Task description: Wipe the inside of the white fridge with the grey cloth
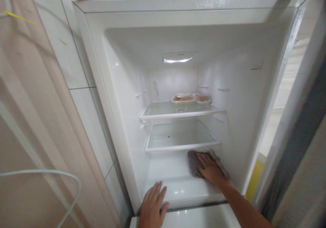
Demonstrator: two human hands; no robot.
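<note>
the right hand (210,168) lies palm down on a dark brown cloth (195,165), fingers spread rather than curled around it; a flat hand like this likely spreads its pressure over the fabric. the cloth sits on the right side of the refrigerator compartment's floor (165,167), below the lower glass shelf (180,134). the left hand (154,204) is also unclenched, holding nothing, its fingers reaching over the front edge at the left; it may be bracing the lean inward, though i cannot tell how much weight it bears.

above, a small dark speck (168,136) shows at the lower shelf. the upper glass shelf (163,110) carries two film-wrapped food trays (183,98) (203,99), side by side towards the back right, seemingly set there out of the way. molded ledges (223,89) on the side walls look meant for shelf support, and the lamp (180,57) sits high, where its light can fall downward.
</note>
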